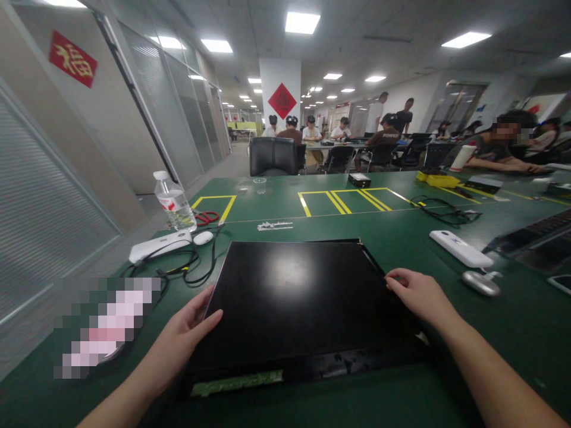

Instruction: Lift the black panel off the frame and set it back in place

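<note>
A black LCD screen panel (285, 309) lies on the green table, its glossy face up and reflecting a ceiling light. A green circuit board strip (236, 383) shows along its near edge. My left hand (185, 327) grips the panel's left edge, thumb on top and the other fingers partly hidden beneath. At the opposite side, a thin black frame (372, 258) juts out past the screen. My right hand (413, 291) pinches this frame's right edge between thumb and bent forefinger; the remaining fingers are curled.
To the left are a water bottle (173, 202), red-handled scissors (207, 218), black cables (191, 267) and a white device (160, 245). A white power bank (461, 248) and a silver mouse (480, 283) lie right. White scraps (274, 226) lie beyond the panel. Several people sit farther back.
</note>
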### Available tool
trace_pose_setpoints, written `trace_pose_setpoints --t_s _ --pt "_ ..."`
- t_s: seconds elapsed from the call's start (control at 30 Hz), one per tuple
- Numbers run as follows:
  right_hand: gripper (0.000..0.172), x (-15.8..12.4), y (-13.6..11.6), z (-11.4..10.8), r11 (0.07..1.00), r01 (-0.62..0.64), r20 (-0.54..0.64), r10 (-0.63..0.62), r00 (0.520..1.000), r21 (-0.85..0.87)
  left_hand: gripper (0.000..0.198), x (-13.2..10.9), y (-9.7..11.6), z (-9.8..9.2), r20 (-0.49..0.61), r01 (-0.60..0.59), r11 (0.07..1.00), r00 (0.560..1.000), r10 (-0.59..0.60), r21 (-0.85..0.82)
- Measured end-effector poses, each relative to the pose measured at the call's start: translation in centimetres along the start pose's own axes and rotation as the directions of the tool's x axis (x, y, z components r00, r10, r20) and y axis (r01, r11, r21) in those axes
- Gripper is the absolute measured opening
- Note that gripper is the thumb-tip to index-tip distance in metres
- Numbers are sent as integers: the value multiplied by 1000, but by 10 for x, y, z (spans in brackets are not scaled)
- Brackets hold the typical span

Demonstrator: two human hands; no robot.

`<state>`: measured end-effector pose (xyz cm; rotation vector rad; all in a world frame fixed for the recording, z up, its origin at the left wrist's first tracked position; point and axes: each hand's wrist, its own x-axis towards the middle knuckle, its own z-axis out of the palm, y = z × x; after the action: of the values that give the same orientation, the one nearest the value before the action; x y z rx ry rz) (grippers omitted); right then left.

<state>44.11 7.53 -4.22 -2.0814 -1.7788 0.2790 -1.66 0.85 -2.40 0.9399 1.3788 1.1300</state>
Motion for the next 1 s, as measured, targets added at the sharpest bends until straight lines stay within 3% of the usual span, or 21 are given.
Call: trace_pose_setpoints --t_s 0.13,0.3,0.47,1.0 --pt "30 0 0 -1 1000 0 -1 0 1000 3 69 12 -11 -17 -39 -221 913 968 249 343" --pt "28 0 -3 -3 1000 -13 0 13 1000 4 60 26 -25 -28 -8 -262 789 947 321 556" --pt "30 -1 -5 -3 1000 -16 1 16 1000 -12 55 29 -26 -26 9 -257 719 944 329 646" --pt "31 2 -1 1 999 -28 7 28 1000 42 47 35 -35 -30 48 -276 633 935 352 724"
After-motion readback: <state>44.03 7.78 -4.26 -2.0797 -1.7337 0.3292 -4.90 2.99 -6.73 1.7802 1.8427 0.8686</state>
